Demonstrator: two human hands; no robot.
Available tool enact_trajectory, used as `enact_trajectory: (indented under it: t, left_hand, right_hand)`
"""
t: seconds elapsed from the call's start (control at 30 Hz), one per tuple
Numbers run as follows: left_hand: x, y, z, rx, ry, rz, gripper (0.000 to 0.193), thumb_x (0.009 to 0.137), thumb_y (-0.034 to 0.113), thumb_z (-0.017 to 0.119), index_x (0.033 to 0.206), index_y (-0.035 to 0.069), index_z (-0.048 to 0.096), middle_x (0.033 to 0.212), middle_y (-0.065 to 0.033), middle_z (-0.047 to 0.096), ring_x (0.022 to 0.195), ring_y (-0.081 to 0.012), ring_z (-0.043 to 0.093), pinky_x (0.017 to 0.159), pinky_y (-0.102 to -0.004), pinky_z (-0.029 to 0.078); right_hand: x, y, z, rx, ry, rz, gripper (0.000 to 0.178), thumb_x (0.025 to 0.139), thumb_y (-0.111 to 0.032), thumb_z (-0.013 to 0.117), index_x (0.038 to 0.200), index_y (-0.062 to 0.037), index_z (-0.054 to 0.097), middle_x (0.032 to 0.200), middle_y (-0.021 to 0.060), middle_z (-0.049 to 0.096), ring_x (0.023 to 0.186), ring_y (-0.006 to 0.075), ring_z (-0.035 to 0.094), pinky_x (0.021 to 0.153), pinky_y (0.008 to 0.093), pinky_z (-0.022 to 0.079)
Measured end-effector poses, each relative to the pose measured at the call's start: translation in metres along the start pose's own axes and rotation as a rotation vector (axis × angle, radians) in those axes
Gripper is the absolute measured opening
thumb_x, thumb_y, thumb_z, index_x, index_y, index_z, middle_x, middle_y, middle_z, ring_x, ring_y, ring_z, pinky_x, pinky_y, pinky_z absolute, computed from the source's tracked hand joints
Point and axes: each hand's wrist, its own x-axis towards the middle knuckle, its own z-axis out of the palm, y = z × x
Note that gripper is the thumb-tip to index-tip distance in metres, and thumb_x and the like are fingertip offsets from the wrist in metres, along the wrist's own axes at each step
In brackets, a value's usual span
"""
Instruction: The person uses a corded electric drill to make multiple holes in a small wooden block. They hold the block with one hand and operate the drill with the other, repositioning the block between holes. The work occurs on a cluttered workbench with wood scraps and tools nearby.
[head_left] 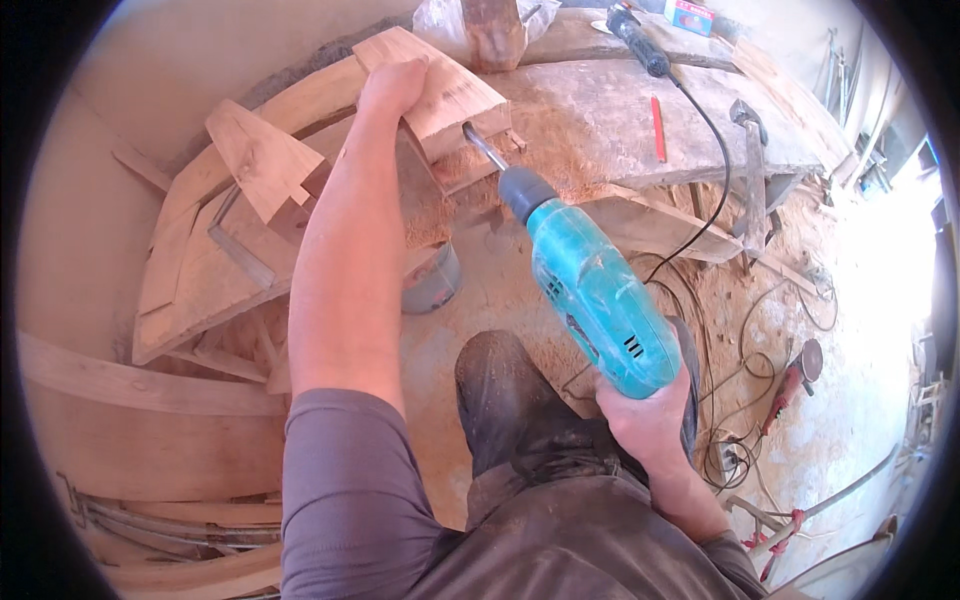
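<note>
My right hand (650,415) grips the handle end of a teal power drill (595,285), its dark chuck pointing up and to the left. The drill bit (485,147) runs into a hole in the end face of a thick wooden block (455,95). That block lies on the workbench, and my left hand (395,85) is closed over its left edge, pressing on it. The left fingertips are partly out of sight. Sawdust (560,175) is heaped around the block's drilled end.
On the workbench (600,110) lie a red pencil (658,128), a hammer (750,150), a corded tool (638,40) and a cut wooden piece (260,160). A bucket (433,280) stands below. An angle grinder (793,385) and tangled cords (725,435) lie on the floor at right.
</note>
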Motion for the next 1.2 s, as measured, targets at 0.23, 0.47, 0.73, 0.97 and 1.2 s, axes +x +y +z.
enact_trajectory:
  t: [0.23, 0.47, 0.73, 0.97, 1.2]
  left_hand:
    - [-0.012, 0.023, -0.001, -0.161, 0.02, -0.132, 0.067, 0.105, 0.054, 0.043, 0.143, 0.002, 0.064, 0.156, -0.0186, 0.056, 0.145, -0.0382, 0.05, 0.121, -0.0489, 0.036]
    - [-0.022, 0.021, -0.012, -0.077, 0.054, -0.119, 0.063, 0.106, 0.052, 0.042, 0.143, 0.006, 0.066, 0.158, -0.0196, 0.054, 0.146, -0.0393, 0.049, 0.121, -0.0531, 0.036]
    - [-0.012, -0.003, -0.007, 0.042, 0.047, -0.03, 0.061, 0.108, 0.049, 0.038, 0.14, 0.006, 0.067, 0.156, -0.0219, 0.054, 0.145, -0.0397, 0.049, 0.12, -0.0548, 0.036]
    - [-0.011, 0.005, -0.001, -0.004, 0.043, -0.061, 0.06, 0.108, 0.047, 0.036, 0.14, 0.005, 0.067, 0.153, -0.0201, 0.058, 0.146, -0.0403, 0.048, 0.12, -0.0534, 0.036]
    - [-0.019, 0.012, -0.005, -0.038, 0.055, -0.036, 0.063, 0.106, 0.05, 0.04, 0.141, 0.005, 0.066, 0.151, -0.0202, 0.059, 0.145, -0.0409, 0.049, 0.121, -0.0507, 0.037]
  right_hand:
    - [0.003, 0.026, 0.009, -0.04, 0.13, -0.021, 0.051, 0.083, 0.003, 0.076, 0.13, -0.0015, 0.057, 0.11, 0.0046, 0.067, 0.098, 0.0117, 0.065, 0.088, 0.0285, 0.053]
    - [-0.007, 0.021, 0.011, -0.149, 0.102, -0.009, 0.053, 0.084, 0.001, 0.076, 0.134, -0.0005, 0.056, 0.111, 0.0061, 0.07, 0.1, 0.0115, 0.067, 0.09, 0.0279, 0.053]
    - [-0.01, 0.012, 0.013, -0.097, 0.065, 0.033, 0.054, 0.084, 0.001, 0.076, 0.135, -0.0005, 0.057, 0.111, 0.006, 0.071, 0.1, 0.0112, 0.067, 0.09, 0.0286, 0.053]
    - [-0.02, -0.014, 0.01, -0.002, 0.1, 0.07, 0.054, 0.079, 0.005, 0.075, 0.131, -0.0011, 0.059, 0.112, 0.0046, 0.068, 0.102, 0.0116, 0.065, 0.092, 0.0296, 0.053]
    - [-0.022, -0.031, 0.0, -0.063, 0.079, -0.005, 0.069, 0.084, 0.005, 0.072, 0.15, 0.0013, 0.051, 0.125, 0.0109, 0.071, 0.112, 0.015, 0.067, 0.098, 0.0307, 0.052]
